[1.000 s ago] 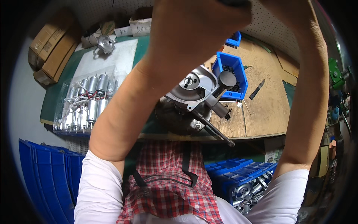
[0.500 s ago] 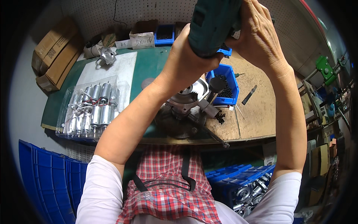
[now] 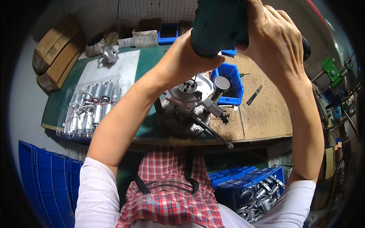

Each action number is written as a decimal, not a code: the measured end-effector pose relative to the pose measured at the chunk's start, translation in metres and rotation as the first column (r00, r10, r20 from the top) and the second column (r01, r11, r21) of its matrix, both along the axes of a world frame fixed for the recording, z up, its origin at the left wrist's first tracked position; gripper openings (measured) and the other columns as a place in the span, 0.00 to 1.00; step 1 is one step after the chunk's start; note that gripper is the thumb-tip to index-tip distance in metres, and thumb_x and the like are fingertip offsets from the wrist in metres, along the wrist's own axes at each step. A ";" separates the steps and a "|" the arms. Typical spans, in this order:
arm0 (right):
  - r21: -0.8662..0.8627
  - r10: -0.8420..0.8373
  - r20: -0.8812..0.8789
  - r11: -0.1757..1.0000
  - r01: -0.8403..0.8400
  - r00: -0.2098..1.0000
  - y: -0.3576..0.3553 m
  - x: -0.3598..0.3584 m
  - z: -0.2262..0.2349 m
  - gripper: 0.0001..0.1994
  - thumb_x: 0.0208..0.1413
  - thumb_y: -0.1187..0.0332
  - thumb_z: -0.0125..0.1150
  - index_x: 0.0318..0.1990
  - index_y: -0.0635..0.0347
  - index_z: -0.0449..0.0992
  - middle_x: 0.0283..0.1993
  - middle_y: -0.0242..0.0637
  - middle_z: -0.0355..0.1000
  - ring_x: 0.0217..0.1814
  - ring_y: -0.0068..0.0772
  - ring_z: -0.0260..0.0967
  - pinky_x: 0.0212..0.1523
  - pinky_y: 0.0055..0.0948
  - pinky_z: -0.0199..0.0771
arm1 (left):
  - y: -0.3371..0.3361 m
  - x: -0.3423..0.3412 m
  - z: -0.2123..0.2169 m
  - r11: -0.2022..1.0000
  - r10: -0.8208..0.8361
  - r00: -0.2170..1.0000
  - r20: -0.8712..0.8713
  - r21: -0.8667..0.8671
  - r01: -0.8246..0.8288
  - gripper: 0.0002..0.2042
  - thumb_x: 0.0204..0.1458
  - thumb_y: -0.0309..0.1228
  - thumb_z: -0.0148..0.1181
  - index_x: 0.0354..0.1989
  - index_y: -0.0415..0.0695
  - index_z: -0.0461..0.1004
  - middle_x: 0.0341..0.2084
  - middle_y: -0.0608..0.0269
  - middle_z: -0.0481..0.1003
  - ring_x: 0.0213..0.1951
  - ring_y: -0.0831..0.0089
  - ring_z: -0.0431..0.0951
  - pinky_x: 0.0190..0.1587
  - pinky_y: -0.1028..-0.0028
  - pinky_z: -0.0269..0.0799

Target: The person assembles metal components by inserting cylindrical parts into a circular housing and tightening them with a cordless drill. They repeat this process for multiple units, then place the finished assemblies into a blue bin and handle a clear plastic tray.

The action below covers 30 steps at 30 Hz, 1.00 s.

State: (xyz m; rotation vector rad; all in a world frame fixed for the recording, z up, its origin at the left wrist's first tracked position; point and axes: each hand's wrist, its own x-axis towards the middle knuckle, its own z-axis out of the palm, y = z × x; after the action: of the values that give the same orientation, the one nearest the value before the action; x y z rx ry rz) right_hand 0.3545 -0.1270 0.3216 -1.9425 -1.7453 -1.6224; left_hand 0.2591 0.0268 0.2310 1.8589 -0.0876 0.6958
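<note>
A dark green power screwdriver [image 3: 218, 28] is held up at the top of the view, its upper part cut off by the edge. My left hand [image 3: 184, 57] is closed around its near side. On its other side my right hand [image 3: 275, 40] grips it, most of the fingers hidden behind the tool. Below, a thin dark bit reaches down to a silver metal housing [image 3: 204, 86], seated on a round clamping fixture [image 3: 184, 110]. Whether the tip touches a screw is too small to tell. A steel post with a round top [image 3: 221, 83] stands right of the housing.
Right of the fixture, a blue bin [image 3: 240, 83] holds black screws; a dark-handled tool [image 3: 254, 95] lies beyond. Motors [image 3: 99, 93] fill a clear tray at left. Another housing [image 3: 110, 54] lies behind them. A blue crate [image 3: 224, 192] of metal parts sits below the bench.
The screwdriver has shifted slightly, and its bit now shows over the housing. My right hand and forearm have moved to the right; my left arm has moved a little left.
</note>
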 end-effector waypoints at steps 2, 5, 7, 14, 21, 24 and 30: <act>-0.045 0.074 0.074 0.996 -0.071 0.995 -0.001 0.003 0.007 0.29 0.29 0.70 0.77 0.42 0.69 0.68 0.26 0.46 0.71 0.28 0.43 0.70 0.36 0.37 0.71 | -0.006 -0.001 0.002 0.995 0.099 0.995 0.023 0.028 -0.099 0.17 0.47 0.29 0.69 0.42 0.38 0.71 0.26 0.62 0.76 0.30 0.78 0.76 0.35 0.76 0.74; -0.067 0.099 0.034 0.993 -0.097 0.995 0.002 0.002 0.009 0.29 0.28 0.69 0.77 0.41 0.68 0.68 0.25 0.45 0.70 0.28 0.43 0.70 0.36 0.37 0.70 | -0.008 -0.002 0.002 0.991 0.133 0.991 0.025 0.031 -0.134 0.19 0.45 0.29 0.69 0.43 0.36 0.69 0.25 0.62 0.75 0.30 0.79 0.76 0.34 0.76 0.74; -0.032 0.157 0.052 0.987 -0.156 0.986 0.005 0.013 0.004 0.29 0.28 0.69 0.77 0.40 0.67 0.68 0.25 0.45 0.70 0.28 0.44 0.70 0.36 0.37 0.70 | -0.011 -0.003 0.003 0.990 0.137 0.990 0.027 0.018 -0.137 0.19 0.45 0.28 0.68 0.43 0.36 0.69 0.25 0.62 0.75 0.29 0.79 0.76 0.34 0.76 0.74; -0.033 0.064 0.063 0.998 -0.062 0.996 0.008 0.017 0.004 0.28 0.27 0.69 0.77 0.39 0.66 0.67 0.26 0.46 0.70 0.28 0.45 0.70 0.37 0.37 0.70 | -0.011 0.002 0.000 0.988 0.152 0.986 0.063 -0.021 -0.151 0.19 0.44 0.28 0.68 0.43 0.36 0.69 0.26 0.62 0.75 0.28 0.80 0.75 0.34 0.76 0.75; -0.055 0.011 0.013 0.998 -0.010 1.000 0.007 0.014 0.004 0.28 0.28 0.70 0.77 0.39 0.66 0.67 0.27 0.47 0.71 0.30 0.47 0.70 0.37 0.39 0.71 | -0.009 0.010 -0.008 0.987 0.162 0.980 0.120 -0.036 -0.159 0.19 0.43 0.27 0.68 0.44 0.36 0.69 0.26 0.63 0.74 0.28 0.80 0.75 0.31 0.77 0.73; -0.042 -0.013 -0.012 0.999 0.013 1.000 0.004 0.005 0.002 0.29 0.28 0.71 0.76 0.41 0.67 0.67 0.28 0.47 0.71 0.32 0.48 0.71 0.38 0.40 0.71 | -0.011 0.005 -0.006 0.987 0.161 0.983 0.088 -0.037 -0.159 0.19 0.44 0.27 0.68 0.43 0.37 0.70 0.27 0.63 0.75 0.29 0.79 0.75 0.33 0.76 0.73; -0.078 0.201 -0.170 0.973 -0.216 0.965 -0.003 0.001 0.007 0.29 0.35 0.72 0.74 0.47 0.67 0.66 0.36 0.52 0.71 0.39 0.55 0.70 0.43 0.44 0.72 | -0.013 0.013 -0.016 0.974 0.213 0.933 0.290 0.016 -0.227 0.20 0.40 0.26 0.71 0.41 0.36 0.70 0.28 0.61 0.75 0.32 0.74 0.75 0.38 0.71 0.74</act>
State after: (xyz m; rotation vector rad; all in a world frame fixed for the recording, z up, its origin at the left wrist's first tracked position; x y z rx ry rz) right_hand 0.3555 -0.1298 0.3281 -1.7972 -1.9186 -1.2984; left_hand 0.2721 0.0138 0.2148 1.8199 -0.0856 1.1281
